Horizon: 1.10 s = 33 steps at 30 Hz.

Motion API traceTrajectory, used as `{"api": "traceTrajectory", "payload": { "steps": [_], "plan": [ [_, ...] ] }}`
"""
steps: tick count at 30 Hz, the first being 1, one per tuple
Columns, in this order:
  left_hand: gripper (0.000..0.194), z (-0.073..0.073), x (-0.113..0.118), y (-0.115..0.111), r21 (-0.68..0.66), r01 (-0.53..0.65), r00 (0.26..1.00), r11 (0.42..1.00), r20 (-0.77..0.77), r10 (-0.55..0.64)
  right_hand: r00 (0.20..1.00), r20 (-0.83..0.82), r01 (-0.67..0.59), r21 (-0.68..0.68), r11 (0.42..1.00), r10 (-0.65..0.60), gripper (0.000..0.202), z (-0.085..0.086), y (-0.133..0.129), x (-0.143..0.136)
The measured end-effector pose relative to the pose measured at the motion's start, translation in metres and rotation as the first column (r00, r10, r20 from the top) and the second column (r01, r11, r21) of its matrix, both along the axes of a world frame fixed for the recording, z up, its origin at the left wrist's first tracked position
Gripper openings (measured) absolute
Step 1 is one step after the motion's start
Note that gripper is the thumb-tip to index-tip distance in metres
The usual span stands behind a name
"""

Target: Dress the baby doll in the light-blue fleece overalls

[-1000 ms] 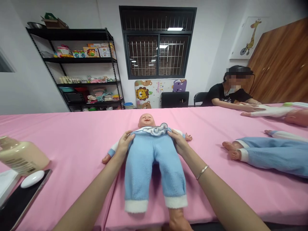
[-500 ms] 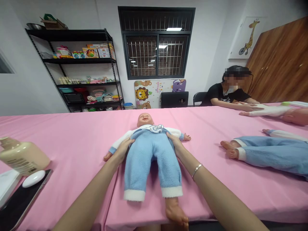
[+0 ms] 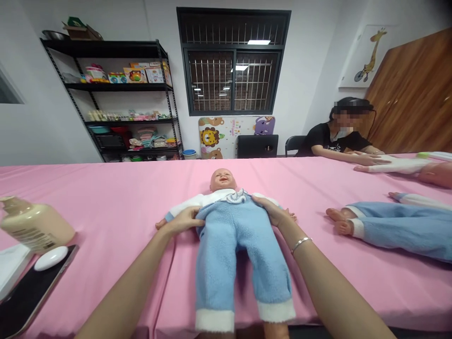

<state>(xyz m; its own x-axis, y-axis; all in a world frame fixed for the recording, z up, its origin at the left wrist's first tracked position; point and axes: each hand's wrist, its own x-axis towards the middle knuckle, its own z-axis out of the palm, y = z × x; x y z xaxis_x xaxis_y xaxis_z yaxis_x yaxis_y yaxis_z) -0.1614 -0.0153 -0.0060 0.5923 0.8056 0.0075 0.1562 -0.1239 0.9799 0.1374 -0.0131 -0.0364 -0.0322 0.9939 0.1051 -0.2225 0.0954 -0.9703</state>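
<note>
A baby doll (image 3: 223,179) lies face up before me, its legs toward me. It has a white top with blue cuffs and fuzzy blue trousers (image 3: 219,254) with white hems. My left hand (image 3: 189,220) grips the trousers at the waist on the left side, thumb on top and fingers curled at the edge. On the opposite side, my right hand (image 3: 270,209) holds the waist, its thumb over the fabric and its other fingers hidden. White ruffled trim (image 3: 238,196) sits between my hands. The doll's lower legs run off the bottom of the view.
The pink table cover (image 3: 116,212) carries a pump bottle (image 3: 38,223), a phone (image 3: 21,306) and a white oval case (image 3: 51,259) on the left. Another doll in blue trousers (image 3: 399,226) lies to the right. Beyond it, a person (image 3: 328,136) handles a further doll (image 3: 399,164).
The doll has slid toward me and slightly right, both hands staying at its waist. Its legs now reach the lower edge, and the bare foot has mostly left the view.
</note>
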Motion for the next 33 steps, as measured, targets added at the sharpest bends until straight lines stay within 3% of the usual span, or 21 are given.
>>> {"api": "traceTrajectory", "payload": {
  "steps": [4,7,9,11,14,17,19,21,24,26,27,30,33],
  "plan": [
    [0.021,0.002,0.002,0.000,-0.055,-0.153,0.953,0.987,0.255,0.162,0.994,-0.101,-0.044,-0.054,0.998,0.038,0.035,0.011,-0.003,0.001],
    [0.020,0.003,0.012,-0.002,-0.016,-0.373,0.889,0.928,0.281,0.362,0.988,-0.153,0.013,0.011,1.000,-0.011,0.035,0.016,-0.003,-0.007],
    [0.027,0.001,0.019,-0.005,0.152,-0.559,0.819,0.815,0.252,0.515,0.987,-0.142,0.080,0.046,0.996,-0.073,0.038,0.015,-0.001,-0.014],
    [0.026,-0.001,0.023,-0.008,0.372,-0.648,0.757,0.664,0.221,0.615,0.979,-0.087,0.189,0.075,0.979,-0.182,0.043,0.012,0.003,-0.019],
    [0.004,-0.003,0.026,-0.013,0.650,-0.585,0.726,0.485,0.153,0.670,0.955,-0.014,0.298,0.073,0.952,-0.298,0.049,0.009,0.005,-0.024],
    [0.015,-0.004,0.028,-0.017,0.807,-0.446,0.735,0.387,0.084,0.673,0.971,-0.050,0.235,0.029,0.972,-0.234,0.048,0.016,-0.001,-0.027],
    [0.022,-0.004,0.030,-0.018,0.858,-0.360,0.723,0.366,0.009,0.690,0.983,-0.102,0.156,0.008,0.988,-0.154,0.047,0.026,-0.009,-0.029],
    [0.027,-0.003,0.032,-0.020,0.870,-0.301,0.685,0.390,-0.087,0.723,0.986,-0.139,0.090,0.009,0.996,-0.088,0.049,0.034,-0.016,-0.031],
    [0.036,-0.001,0.037,-0.025,0.795,-0.312,0.641,0.521,-0.229,0.733,0.993,-0.120,-0.013,0.052,0.999,0.020,0.054,0.039,-0.023,-0.033],
    [0.037,0.000,0.042,-0.029,0.720,-0.372,0.672,0.586,-0.226,0.705,0.994,-0.080,-0.066,0.089,0.994,0.073,0.056,0.037,-0.023,-0.034],
    [0.035,0.000,0.045,-0.031,0.696,-0.408,0.698,0.590,-0.178,0.693,0.996,-0.059,-0.067,0.109,0.992,0.074,0.055,0.035,-0.021,-0.034],
    [0.027,-0.003,0.055,-0.035,0.686,-0.522,0.734,0.507,0.060,0.676,0.999,0.008,0.033,0.171,0.985,-0.035,0.047,0.026,-0.013,-0.037],
    [0.036,-0.010,0.063,-0.035,0.675,-0.587,0.717,0.447,0.177,0.675,0.987,0.075,0.128,0.199,0.972,-0.146,0.042,0.017,-0.006,-0.040]
  ]
}}
